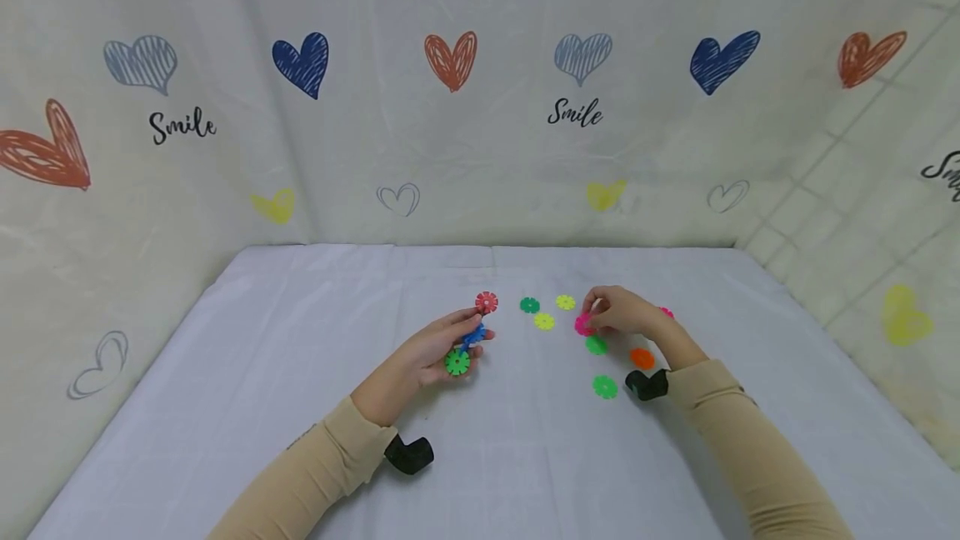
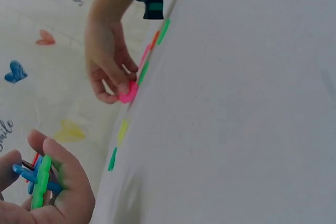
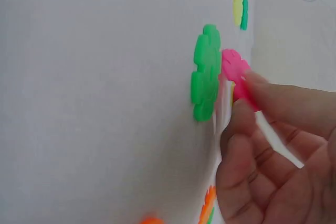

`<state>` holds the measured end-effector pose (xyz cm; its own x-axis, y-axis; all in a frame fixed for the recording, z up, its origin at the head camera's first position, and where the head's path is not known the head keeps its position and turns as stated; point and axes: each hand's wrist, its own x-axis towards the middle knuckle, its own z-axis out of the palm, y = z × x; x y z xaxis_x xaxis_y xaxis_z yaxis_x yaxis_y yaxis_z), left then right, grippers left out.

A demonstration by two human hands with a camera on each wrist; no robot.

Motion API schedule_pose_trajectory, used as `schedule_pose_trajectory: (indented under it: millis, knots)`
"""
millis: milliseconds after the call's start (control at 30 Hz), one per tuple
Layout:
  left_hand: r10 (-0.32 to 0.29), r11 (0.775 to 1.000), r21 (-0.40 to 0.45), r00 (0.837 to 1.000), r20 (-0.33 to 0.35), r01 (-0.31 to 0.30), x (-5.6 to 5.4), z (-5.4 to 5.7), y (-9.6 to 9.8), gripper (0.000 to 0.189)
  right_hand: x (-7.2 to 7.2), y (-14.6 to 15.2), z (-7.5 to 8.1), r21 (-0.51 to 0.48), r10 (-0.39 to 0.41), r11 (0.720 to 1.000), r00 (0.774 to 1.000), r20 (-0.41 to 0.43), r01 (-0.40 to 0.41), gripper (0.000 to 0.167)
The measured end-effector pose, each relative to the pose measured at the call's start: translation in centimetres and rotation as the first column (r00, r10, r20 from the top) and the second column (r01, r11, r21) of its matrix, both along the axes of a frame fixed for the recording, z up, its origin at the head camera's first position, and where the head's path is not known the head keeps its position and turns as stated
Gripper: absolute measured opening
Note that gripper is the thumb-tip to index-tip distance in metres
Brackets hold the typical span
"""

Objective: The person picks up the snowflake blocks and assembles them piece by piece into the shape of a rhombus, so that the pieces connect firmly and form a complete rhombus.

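Observation:
In the head view my left hand [image 1: 430, 350] grips a small chain of notched plastic snowflake discs. A red disc [image 1: 486, 302] is at its far end, a blue disc [image 1: 475, 335] in the middle and a green disc [image 1: 457, 362] at the near end. My right hand [image 1: 621, 311] pinches a pink disc [image 1: 583, 324] between thumb and fingertips, and the right wrist view shows this pink disc [image 3: 237, 72] tilted up. Close beside it lies a loose green disc [image 3: 207, 74]. From the left wrist view, the held green disc [image 2: 41, 182] partly hides the blue and red ones.
Between the hands lie a dark green disc [image 1: 529, 305] and two yellow discs, one of them farther back [image 1: 566, 302]. An orange disc [image 1: 642, 358] and a green disc [image 1: 605, 387] lie near the right wrist. Another pink disc [image 1: 667, 312] shows behind that wrist. White cloth [image 1: 510, 473] covers the table.

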<state>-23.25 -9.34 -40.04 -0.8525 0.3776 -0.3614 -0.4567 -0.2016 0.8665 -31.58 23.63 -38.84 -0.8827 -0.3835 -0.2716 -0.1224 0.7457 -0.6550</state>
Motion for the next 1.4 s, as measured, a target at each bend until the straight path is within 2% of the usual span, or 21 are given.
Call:
schedule_pose_trajectory:
  millis: [200,333,533,767,867,1000,1233,1333,1400]
  knots:
    - [-0.092,0.996,-0.022,0.994,-0.058,0.090,0.0,-0.2,0.1,0.048,0.3,0.2,0.6,-0.108,-0.051,0.993,0.999,-0.006,0.050,0.021]
    - [-0.126,0.992,-0.032,0.990,-0.064,0.124,0.0,-0.2,0.1,0.047,0.5,-0.3,0.9,-0.188,-0.086,0.978,0.996,0.016,0.087,0.025]
    - [-0.134,0.990,-0.044,0.989,-0.066,0.131,0.0,-0.3,0.3,0.046,0.5,-1.4,1.3,-0.291,-0.103,0.951,0.994,0.035,0.108,0.031]
    - [-0.118,0.989,-0.101,0.989,-0.089,0.109,0.2,-0.5,0.7,0.047,0.6,-2.9,1.7,-0.348,-0.156,0.923,0.986,0.051,0.164,0.036]
    - [-0.096,0.991,-0.106,0.991,-0.091,0.086,0.2,-0.6,0.8,0.046,0.8,-3.8,1.9,-0.409,-0.166,0.896,0.985,0.054,0.174,0.038]
    - [-0.081,0.992,-0.106,0.991,-0.102,0.070,0.2,-0.7,0.8,0.048,1.1,-5.1,2.0,-0.503,-0.188,0.842,0.980,0.062,0.194,0.037]
    - [-0.058,0.993,-0.107,0.994,-0.087,0.049,-0.1,-0.4,1.1,0.047,1.7,-7.5,2.2,-0.606,-0.270,0.755,0.961,0.059,0.249,0.038]
    - [-0.044,0.994,-0.098,0.996,-0.074,0.037,-0.2,-0.2,1.2,0.046,2.0,-8.5,2.2,-0.626,-0.259,0.748,0.965,0.030,0.221,0.037]
    - [-0.035,0.995,-0.091,0.997,-0.065,0.029,-0.1,-0.1,1.4,0.046,2.0,-9.1,2.0,-0.628,-0.242,0.754,0.970,0.005,0.191,0.037]
